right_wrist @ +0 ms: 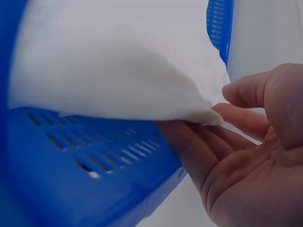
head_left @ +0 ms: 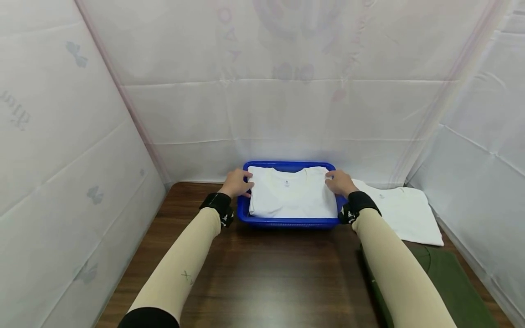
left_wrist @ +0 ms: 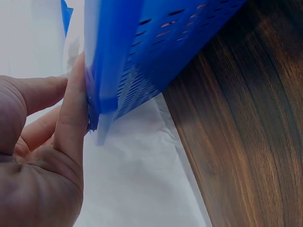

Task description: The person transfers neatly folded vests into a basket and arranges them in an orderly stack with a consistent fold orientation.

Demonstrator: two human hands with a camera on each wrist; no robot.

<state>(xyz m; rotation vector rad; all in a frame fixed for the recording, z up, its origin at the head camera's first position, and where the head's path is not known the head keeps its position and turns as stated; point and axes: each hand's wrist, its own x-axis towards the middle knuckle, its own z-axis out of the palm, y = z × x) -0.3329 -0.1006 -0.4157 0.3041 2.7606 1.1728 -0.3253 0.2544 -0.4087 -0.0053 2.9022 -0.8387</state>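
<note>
"Holding something, are we?"
"We pinch the shirt point(head_left: 293, 198) by its sides, left hand point(head_left: 236, 183) and right hand point(head_left: 341, 183)."
"Where?"
"In the blue basket point(head_left: 287, 222), just below the frame's middle."

Matt cloth shirt point(head_left: 292, 196), smooth, slightly glossy plastic basket point(head_left: 287, 222), glossy wood-grain tabletop point(head_left: 279, 273)

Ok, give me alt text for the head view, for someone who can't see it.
A left hand and a right hand touch opposite side edges of a folded white shirt lying in a blue basket on a dark wooden table. To the right lie a second white shirt and, nearer the camera, green fabric.
</note>
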